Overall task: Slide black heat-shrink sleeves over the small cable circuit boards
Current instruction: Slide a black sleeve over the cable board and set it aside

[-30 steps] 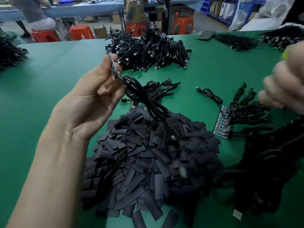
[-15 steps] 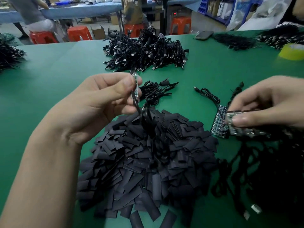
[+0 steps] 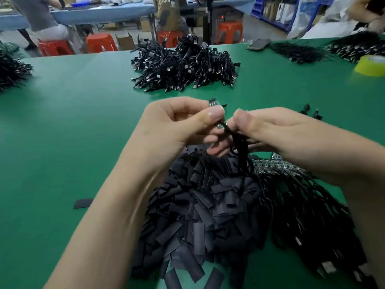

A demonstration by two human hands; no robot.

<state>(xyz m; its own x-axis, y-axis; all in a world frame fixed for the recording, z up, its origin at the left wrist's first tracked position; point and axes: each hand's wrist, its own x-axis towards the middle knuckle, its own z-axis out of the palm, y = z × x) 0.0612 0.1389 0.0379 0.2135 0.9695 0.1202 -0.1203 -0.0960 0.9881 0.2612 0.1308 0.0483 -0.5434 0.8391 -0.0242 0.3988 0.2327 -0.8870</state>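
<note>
Near edge of green counter (image 3: 62,142): heap of flat black heat-shrink sleeves (image 3: 208,209). One stray sleeve (image 3: 83,203) lies apart to its left. Right of the heap and touching it: bundle of thin black cables (image 3: 308,209), plug ends toward the near right corner.

Both hands raised over the heap, meeting.
- Left hand (image 3: 177,124): thumb and forefinger pinch small cable circuit board (image 3: 214,103), whose pinned end pokes out above the thumb.
- Right hand (image 3: 277,130): fingers pinch the board's black cable (image 3: 237,142) just beside the board. The cable hangs onto the heap.
- Sleeve on board: cannot tell.

Dark panel of joined circuit boards (image 3: 270,163) lies partly under the right wrist. Farther, centre: mound of black USB cables (image 3: 183,67). Far right edge: yellow-green tape roll (image 3: 370,65).
</note>
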